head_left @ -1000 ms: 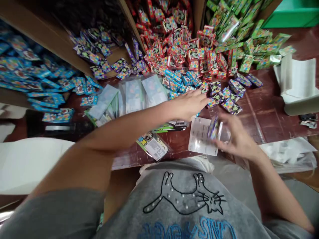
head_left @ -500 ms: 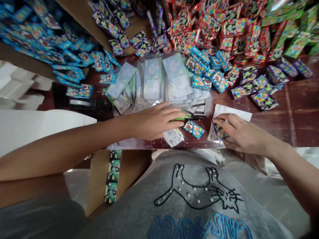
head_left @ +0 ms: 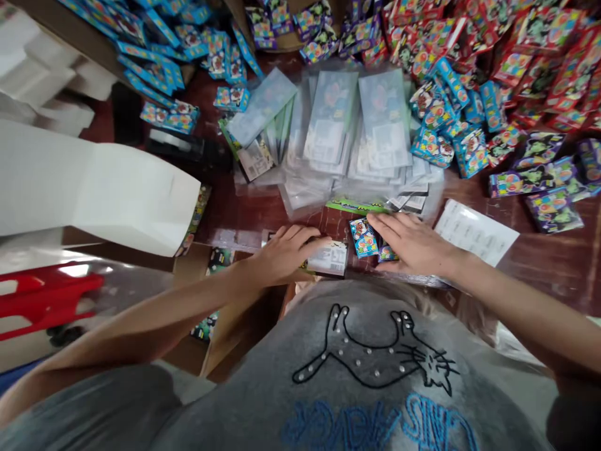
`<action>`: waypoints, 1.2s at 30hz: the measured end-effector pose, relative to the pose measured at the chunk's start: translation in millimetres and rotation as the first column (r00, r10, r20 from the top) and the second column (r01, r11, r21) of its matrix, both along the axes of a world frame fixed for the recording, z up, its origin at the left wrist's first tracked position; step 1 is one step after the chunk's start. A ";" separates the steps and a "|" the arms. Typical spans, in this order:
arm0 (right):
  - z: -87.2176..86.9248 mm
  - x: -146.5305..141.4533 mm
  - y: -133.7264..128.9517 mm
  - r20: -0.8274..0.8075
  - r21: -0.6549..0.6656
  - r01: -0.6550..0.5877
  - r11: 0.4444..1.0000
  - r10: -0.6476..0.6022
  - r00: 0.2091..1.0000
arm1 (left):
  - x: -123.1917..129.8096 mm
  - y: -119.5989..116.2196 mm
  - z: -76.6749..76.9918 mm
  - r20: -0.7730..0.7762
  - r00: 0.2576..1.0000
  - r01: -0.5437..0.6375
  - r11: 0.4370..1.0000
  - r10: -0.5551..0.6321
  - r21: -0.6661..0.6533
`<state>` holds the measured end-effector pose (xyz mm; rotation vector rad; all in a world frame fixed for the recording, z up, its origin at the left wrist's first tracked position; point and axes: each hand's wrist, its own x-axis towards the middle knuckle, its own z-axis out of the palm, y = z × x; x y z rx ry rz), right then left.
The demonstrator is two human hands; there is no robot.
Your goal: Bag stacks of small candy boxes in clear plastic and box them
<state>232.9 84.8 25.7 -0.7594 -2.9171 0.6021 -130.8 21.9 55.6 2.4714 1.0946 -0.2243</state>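
Note:
My left hand (head_left: 290,252) lies at the table's front edge, fingers stretched out over the left part of a flat card with a barcode label (head_left: 331,258). My right hand (head_left: 416,245) covers most of a small purple candy box (head_left: 387,253), its fingers curled round the box. Just left of that, a small blue candy box (head_left: 363,237) lies face up, close against the purple one. Behind both hands are clear plastic sleeves with printed cards (head_left: 331,119), spread in overlapping stacks. A green card edge (head_left: 355,205) pokes out at their front.
Blue boxes (head_left: 432,109), red boxes (head_left: 535,62) and purple boxes (head_left: 554,210) are heaped behind and to the right. A white label sheet (head_left: 476,233) lies right of my hand. At left are a black tape dispenser (head_left: 188,147) and a white carton flap (head_left: 136,181).
My right hand has moved left from the white sheet, bringing the purple box beside the blue one. My left hand has drawn back toward the table edge. The view has shifted.

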 end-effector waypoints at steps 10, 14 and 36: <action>-16.8 -27.3 -23.9 -0.189 -0.001 0.300 0.954 -0.295 0.937 | 4.8 -12.7 -15.5 0.098 0.947 -0.308 0.951 0.305 0.018; -15.7 -21.4 -28.8 -0.172 -0.070 0.241 0.968 -0.249 0.953 | 11.9 -8.1 -21.2 0.140 0.924 -0.362 0.932 0.357 0.017; -14.1 -17.6 -35.7 -0.147 -0.062 0.410 0.910 -0.415 0.898 | 25.4 -1.9 -22.0 0.217 0.945 -0.272 0.956 0.243 0.112</action>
